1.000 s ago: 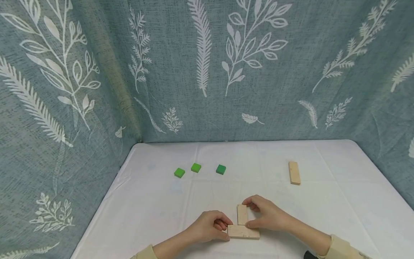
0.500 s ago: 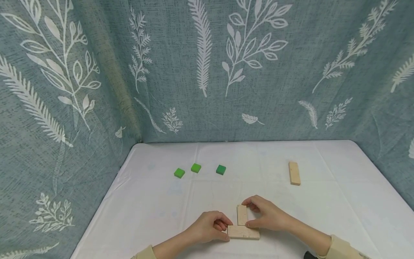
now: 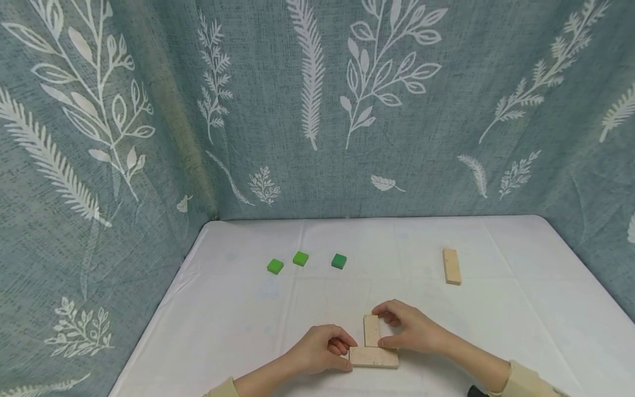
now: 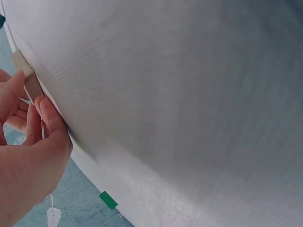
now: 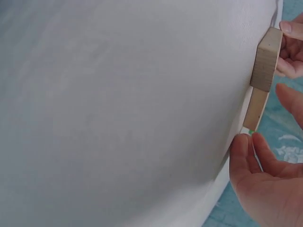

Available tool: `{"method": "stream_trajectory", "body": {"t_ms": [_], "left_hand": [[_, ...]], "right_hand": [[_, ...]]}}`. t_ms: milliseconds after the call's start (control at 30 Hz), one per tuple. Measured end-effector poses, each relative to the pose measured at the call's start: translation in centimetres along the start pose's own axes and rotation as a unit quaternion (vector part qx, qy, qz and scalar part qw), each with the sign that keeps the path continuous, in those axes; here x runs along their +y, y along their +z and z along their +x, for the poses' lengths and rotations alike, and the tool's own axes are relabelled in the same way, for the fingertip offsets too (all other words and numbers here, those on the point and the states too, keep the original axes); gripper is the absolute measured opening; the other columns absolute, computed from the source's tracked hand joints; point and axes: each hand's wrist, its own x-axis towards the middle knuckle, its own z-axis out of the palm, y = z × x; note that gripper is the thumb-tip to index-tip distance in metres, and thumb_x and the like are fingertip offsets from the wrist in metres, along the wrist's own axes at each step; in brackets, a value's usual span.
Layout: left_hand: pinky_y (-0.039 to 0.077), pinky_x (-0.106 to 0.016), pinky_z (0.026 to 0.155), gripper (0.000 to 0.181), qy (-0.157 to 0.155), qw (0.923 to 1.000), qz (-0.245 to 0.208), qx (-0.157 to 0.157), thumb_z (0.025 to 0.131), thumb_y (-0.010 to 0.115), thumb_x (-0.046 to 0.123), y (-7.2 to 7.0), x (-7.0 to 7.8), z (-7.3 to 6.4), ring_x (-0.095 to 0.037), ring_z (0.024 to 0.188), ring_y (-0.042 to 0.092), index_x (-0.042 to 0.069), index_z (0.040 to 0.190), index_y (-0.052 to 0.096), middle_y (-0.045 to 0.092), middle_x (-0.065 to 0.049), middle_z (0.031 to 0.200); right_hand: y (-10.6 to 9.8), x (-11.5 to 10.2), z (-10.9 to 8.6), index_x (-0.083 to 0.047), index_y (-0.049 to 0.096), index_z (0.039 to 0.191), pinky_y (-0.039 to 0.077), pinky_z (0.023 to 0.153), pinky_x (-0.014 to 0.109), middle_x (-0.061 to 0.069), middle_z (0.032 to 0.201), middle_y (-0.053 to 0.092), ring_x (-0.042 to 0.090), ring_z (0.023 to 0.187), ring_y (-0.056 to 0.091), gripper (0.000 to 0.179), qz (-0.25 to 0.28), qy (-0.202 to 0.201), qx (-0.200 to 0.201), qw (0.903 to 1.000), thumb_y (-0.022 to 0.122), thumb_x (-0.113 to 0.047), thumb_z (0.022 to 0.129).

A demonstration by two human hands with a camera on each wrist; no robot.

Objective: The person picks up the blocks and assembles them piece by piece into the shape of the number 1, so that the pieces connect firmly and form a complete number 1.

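Two pale wooden blocks meet in an upside-down T on the table. One wooden block (image 3: 374, 358) lies crosswise in front; the other wooden block (image 3: 371, 331) points away from the middle of its far side. My left hand (image 3: 322, 350) pinches the left end of the crosswise block, thumb at the near corner and a finger at the far one. My right hand (image 3: 414, 330) spans the upright of the T, with fingertips at its far end and the thumb by the joint. The right wrist view shows the crosswise block (image 5: 265, 61) end to side with the other block (image 5: 256, 109).
Farther back on the white-clothed table (image 3: 223, 309) lie two light green tiles (image 3: 275, 266) (image 3: 300, 258) and a darker green tile (image 3: 339, 261). A third wooden block (image 3: 451, 266) lies at the back right. A leaf-patterned curtain (image 3: 278, 110) hangs behind and at both sides.
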Motion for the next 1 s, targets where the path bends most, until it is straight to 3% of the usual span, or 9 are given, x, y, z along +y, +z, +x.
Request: {"method": "stream_trajectory", "body": {"t_ms": [400, 700, 1000], "left_hand": [[0.045, -0.015, 0.065, 0.028, 0.001, 1.0, 0.005, 0.001, 0.072, 0.083, -0.002, 0.0, -0.1, -0.2, -0.007, 0.072, 0.054, 0.006, 0.096, 0.071, 0.06, 0.002, 0.08], [0.045, -0.015, 0.064, 0.028, -0.008, 1.0, 0.005, 0.002, 0.071, 0.083, 0.0, 0.0, -0.1, 0.0, -0.004, 0.069, 0.054, 0.008, 0.095, 0.071, 0.06, 0.003, 0.078], [0.046, -0.015, 0.065, 0.028, -0.002, 1.0, -0.003, 0.001, 0.071, 0.084, -0.001, 0.0, -0.2, 0.0, -0.004, 0.069, 0.054, 0.008, 0.095, 0.071, 0.06, 0.003, 0.079]], "right_hand": [[-1.2, 0.5, -0.6, -0.001, 0.054, 0.126, 0.049, 0.091, 0.031, 0.009, 0.121, 0.059, 0.025, 0.105, 0.056, 0.052, 0.013, -0.006, 0.027, 0.9995, 0.077, -0.023, 0.085], [-2.6, 0.9, -1.0, 0.001, 0.055, 0.126, 0.051, 0.088, 0.032, 0.013, 0.12, 0.059, 0.028, 0.103, 0.057, 0.052, 0.01, -0.017, 0.071, 0.9973, 0.077, -0.023, 0.085], [-4.0, 1.9, -1.2, 0.0, 0.053, 0.13, 0.05, 0.09, 0.034, 0.014, 0.122, 0.059, 0.03, 0.106, 0.055, 0.054, 0.033, 0.008, 0.097, 0.9947, 0.076, -0.023, 0.086]]}}
